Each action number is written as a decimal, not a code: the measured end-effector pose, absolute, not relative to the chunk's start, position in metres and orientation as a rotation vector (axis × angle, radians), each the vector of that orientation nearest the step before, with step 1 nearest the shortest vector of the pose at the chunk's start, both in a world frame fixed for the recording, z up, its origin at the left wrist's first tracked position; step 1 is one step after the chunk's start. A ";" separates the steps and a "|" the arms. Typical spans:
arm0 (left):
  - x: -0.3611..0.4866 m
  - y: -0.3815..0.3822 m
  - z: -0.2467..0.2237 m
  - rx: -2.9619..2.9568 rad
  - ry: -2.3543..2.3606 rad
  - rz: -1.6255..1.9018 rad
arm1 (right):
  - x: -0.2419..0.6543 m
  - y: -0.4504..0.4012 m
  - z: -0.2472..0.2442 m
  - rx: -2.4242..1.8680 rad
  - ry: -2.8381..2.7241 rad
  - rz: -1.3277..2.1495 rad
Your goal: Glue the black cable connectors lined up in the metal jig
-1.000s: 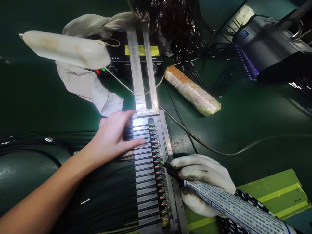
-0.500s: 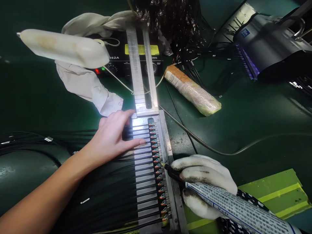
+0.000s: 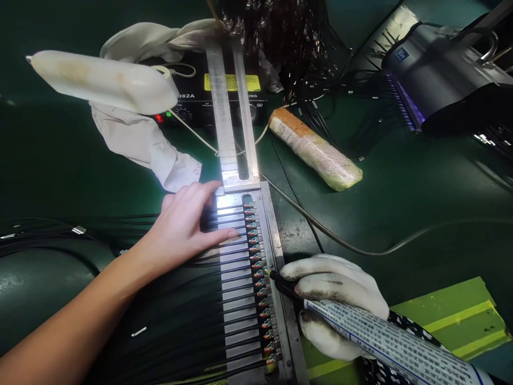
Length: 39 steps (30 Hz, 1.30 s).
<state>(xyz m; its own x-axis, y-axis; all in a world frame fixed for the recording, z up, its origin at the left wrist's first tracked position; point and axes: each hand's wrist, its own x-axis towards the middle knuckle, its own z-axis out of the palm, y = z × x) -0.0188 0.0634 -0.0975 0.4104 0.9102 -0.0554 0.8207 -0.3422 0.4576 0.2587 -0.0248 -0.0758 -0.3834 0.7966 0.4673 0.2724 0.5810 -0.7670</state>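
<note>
My bare left hand (image 3: pixel 184 222) rests on the left edge of a long metal fixture (image 3: pixel 239 313). Its thumb lies stretched across the black cables (image 3: pixel 240 299), apart from the fingers, which touch the fixture's upper left edge. Along the fixture, the cables lie side by side with small metal connectors and coloured wires (image 3: pixel 265 313) at their ends. My right hand (image 3: pixel 340 294), in a stained white glove, is closed around a pen-shaped dispenser tube (image 3: pixel 372 329) with a printed label. The tube's black nozzle has a yellowish tip at one of the middle connectors.
A white elongated lamp-like object (image 3: pixel 104 80) hangs over a black control box (image 3: pixel 188 109) marked 982A. Nearby are a white cloth sleeve (image 3: pixel 136 133), a plastic-wrapped roll (image 3: pixel 316 149), a grey device with purple light (image 3: pixel 436 75), a green mat (image 3: pixel 449 315) and bundled dark cables (image 3: pixel 276 37).
The whole view shifts very slightly. Both hands keep their places, with the tube's tip still at a middle connector.
</note>
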 end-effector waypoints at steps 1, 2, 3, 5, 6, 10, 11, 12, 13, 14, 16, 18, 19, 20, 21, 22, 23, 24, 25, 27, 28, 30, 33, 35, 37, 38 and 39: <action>-0.019 0.064 -0.098 2.258 1.477 0.294 | 0.259 -0.025 -0.076 -0.864 -1.928 0.757; -0.019 0.064 -0.098 2.258 1.476 0.293 | 0.259 -0.025 -0.075 -0.866 -1.925 0.762; -0.019 0.064 -0.098 2.256 1.476 0.291 | 0.259 -0.026 -0.075 -0.869 -1.925 0.766; -0.019 0.064 -0.099 2.253 1.480 0.284 | 0.258 -0.026 -0.074 -0.870 -1.921 0.764; -0.018 0.064 -0.099 2.254 1.480 0.283 | 0.257 -0.025 -0.074 -0.871 -1.914 0.756; -0.018 0.064 -0.098 2.252 1.475 0.290 | 0.253 -0.022 -0.072 -0.878 -1.874 0.709; -0.018 0.064 -0.098 2.247 1.479 0.289 | 0.252 -0.022 -0.072 -0.879 -1.871 0.704; -0.018 0.064 -0.098 2.241 1.480 0.284 | 0.251 -0.021 -0.071 -0.880 -1.869 0.705; -0.018 0.064 -0.097 2.236 1.484 0.285 | 0.251 -0.020 -0.071 -0.884 -1.869 0.708; -0.018 0.064 -0.097 2.233 1.485 0.284 | 0.251 -0.020 -0.070 -0.887 -1.867 0.711; -0.018 0.064 -0.097 2.230 1.485 0.285 | 0.251 -0.020 -0.071 -0.889 -1.867 0.717; -0.018 0.064 -0.097 2.229 1.487 0.285 | 0.251 -0.020 -0.072 -0.883 -1.860 0.721; -0.018 0.064 -0.097 2.228 1.488 0.283 | 0.250 -0.020 -0.073 -0.879 -1.852 0.722; -0.018 0.064 -0.097 2.224 1.489 0.280 | 0.250 -0.020 -0.074 -0.879 -1.847 0.723; -0.018 0.064 -0.098 2.222 1.492 0.280 | 0.250 -0.020 -0.074 -0.881 -1.845 0.722; -0.018 0.064 -0.098 2.220 1.494 0.279 | 0.251 -0.020 -0.074 -0.887 -1.844 0.719; -0.018 0.064 -0.098 2.219 1.496 0.280 | 0.251 -0.021 -0.074 -0.890 -1.846 0.714; -0.018 0.064 -0.098 2.219 1.498 0.282 | 0.252 -0.021 -0.073 -0.888 -1.851 0.703; -0.018 0.063 -0.097 2.221 1.499 0.282 | 0.253 -0.022 -0.071 -0.880 -1.861 0.693; -0.018 0.063 -0.097 2.225 1.498 0.284 | 0.255 -0.023 -0.067 -0.852 -1.885 0.671; -0.018 0.063 -0.097 2.226 1.498 0.285 | 0.256 -0.025 -0.065 -0.841 -1.902 0.664; -0.018 0.063 -0.096 2.228 1.491 0.287 | 0.257 -0.028 -0.063 -0.848 -1.926 0.654; -0.018 0.063 -0.096 2.233 1.488 0.292 | 0.256 -0.032 -0.065 -0.885 -1.921 0.665; -0.018 0.064 -0.096 2.231 1.493 0.290 | 0.254 -0.034 -0.068 -0.893 -1.899 0.688; -0.018 0.064 -0.096 2.225 1.496 0.287 | 0.253 -0.033 -0.070 -0.898 -1.880 0.704; -0.018 0.064 -0.096 2.224 1.493 0.287 | 0.253 -0.033 -0.071 -0.901 -1.875 0.709; -0.018 0.064 -0.096 2.223 1.491 0.287 | 0.253 -0.032 -0.071 -0.901 -1.874 0.710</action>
<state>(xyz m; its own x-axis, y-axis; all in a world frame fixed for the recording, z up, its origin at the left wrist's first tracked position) -0.0177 0.0637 -0.0964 0.3956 0.9155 -0.0730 0.8228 -0.3180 0.4710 0.2526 -0.0323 -0.0712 -0.3196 0.8165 0.4808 0.2932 0.5677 -0.7693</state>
